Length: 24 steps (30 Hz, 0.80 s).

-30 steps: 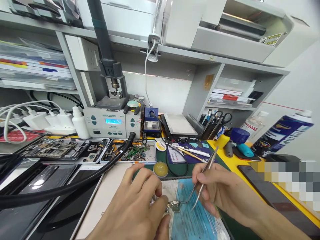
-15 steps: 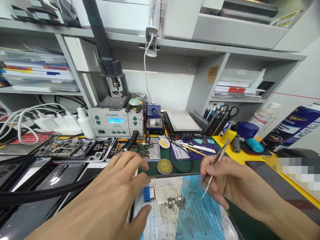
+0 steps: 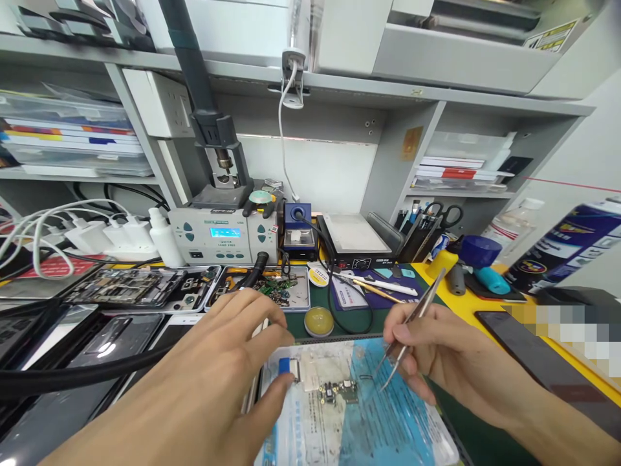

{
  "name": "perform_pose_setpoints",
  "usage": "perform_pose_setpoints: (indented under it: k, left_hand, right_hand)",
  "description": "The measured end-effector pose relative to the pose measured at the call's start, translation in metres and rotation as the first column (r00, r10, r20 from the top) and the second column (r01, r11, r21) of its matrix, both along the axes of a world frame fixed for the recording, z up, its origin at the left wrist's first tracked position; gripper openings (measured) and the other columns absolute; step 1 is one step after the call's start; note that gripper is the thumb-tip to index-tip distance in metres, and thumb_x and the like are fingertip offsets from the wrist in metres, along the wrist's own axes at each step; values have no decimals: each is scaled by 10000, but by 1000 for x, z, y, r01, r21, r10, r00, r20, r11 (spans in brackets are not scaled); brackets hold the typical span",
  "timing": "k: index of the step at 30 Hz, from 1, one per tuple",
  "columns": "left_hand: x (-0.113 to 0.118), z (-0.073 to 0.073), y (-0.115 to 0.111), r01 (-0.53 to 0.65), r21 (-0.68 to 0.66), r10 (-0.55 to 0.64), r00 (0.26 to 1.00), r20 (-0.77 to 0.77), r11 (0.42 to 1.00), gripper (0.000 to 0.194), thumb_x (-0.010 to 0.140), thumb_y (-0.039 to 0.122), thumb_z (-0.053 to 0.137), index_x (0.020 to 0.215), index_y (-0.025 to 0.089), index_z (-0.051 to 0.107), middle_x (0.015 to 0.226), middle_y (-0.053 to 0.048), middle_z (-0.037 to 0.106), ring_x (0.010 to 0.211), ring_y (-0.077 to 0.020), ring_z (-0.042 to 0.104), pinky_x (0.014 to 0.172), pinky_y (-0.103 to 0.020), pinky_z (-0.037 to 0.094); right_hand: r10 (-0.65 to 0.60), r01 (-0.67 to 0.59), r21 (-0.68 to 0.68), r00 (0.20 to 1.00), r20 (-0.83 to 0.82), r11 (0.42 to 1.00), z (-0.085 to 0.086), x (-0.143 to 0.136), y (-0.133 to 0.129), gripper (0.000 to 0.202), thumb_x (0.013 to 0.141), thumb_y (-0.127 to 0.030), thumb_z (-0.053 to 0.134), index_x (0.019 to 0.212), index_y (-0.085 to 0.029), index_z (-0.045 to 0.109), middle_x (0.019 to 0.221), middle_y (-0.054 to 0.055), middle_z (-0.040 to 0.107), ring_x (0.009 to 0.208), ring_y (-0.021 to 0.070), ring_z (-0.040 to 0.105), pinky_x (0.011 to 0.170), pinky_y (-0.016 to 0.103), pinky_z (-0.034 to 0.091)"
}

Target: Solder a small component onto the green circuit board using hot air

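Note:
My left hand [image 3: 228, 369] hovers over the left edge of a blue and white work pad [image 3: 388, 421], fingers apart, its thumb near a small blue-and-white connector piece [image 3: 286, 367]. Tweezers [image 3: 417, 314] are held in my right hand [image 3: 436, 343], their two tips spread just above the pad. A small circuit board [image 3: 339, 391] lies flat on the pad between my hands. Close to the tweezer tips, on the blue part, is a tiny dark outlined piece [image 3: 365, 377].
A round tin of yellowish paste [image 3: 319, 321] sits behind the pad. Farther back are a rework station [image 3: 226, 236], a tray of small parts [image 3: 291, 294] and a flat heating plate [image 3: 356, 234]. Phones lie left; a dark phone [image 3: 533, 356] is at right.
My right hand and the tweezers have shifted slightly left. My left thumb has moved up toward the connector piece and now partly covers it.

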<state>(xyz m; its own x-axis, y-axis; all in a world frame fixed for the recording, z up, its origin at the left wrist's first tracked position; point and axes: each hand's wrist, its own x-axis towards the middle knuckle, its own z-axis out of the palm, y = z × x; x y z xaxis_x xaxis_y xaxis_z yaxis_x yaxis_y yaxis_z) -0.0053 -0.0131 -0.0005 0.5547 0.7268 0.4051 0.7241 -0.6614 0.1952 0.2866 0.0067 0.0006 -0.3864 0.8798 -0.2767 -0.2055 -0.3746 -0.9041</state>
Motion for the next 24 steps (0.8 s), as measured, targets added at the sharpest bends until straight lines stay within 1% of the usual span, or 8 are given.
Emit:
perform_pose_setpoints:
  k: [2,4,9,12,20,24]
  left_hand:
    - [2,1,0,11,19,-11,1000,29,1000,76,958,217,540,993,250,599,1087,-24,591,1050,-240,515,1018,-497,350]
    - [5,2,0,38,34,-40,996,75,999,75,963,185,533,942,231,587,1035,-25,590,1009,-227,511,975,-468,369]
    - [15,-1,0,109,40,-115,972,204,993,110,948,137,558,879,204,611,910,-22,587,883,-197,496,821,-398,403]
    - [20,-5,0,146,49,-153,964,219,988,129,935,115,568,868,195,644,860,-19,599,823,-183,492,754,-372,400]
    - [27,-15,-2,185,137,-213,949,233,973,148,913,89,576,859,186,673,828,-34,618,794,-193,492,717,-372,402]
    - [29,-15,-3,182,178,-223,942,250,967,118,905,98,589,875,177,672,854,-46,626,816,-197,502,727,-371,419]
  right_hand:
    - [3,-3,6,1000,13,1000,-1,1,0,122,839,-234,739,766,-137,741,547,17,667,405,123,622,389,181,474]
    - [7,-7,6,1000,22,1000,-1,1,0,123,843,-235,738,771,-135,741,550,17,666,401,121,618,386,183,471]
    - [15,-15,-10,999,31,1000,0,0,-1,122,831,-234,748,758,-137,736,539,12,662,393,119,613,378,179,466]
    - [13,-13,-14,999,30,1000,1,-1,-1,112,831,-231,742,766,-139,739,540,11,665,394,119,615,376,173,462]
    - [24,-24,-14,999,26,1000,1,-1,-2,106,835,-229,739,777,-140,741,543,8,670,400,117,621,387,173,466]
    - [37,-37,-21,999,19,999,1,-2,-2,117,848,-236,741,787,-136,743,543,6,667,403,113,621,387,168,471]
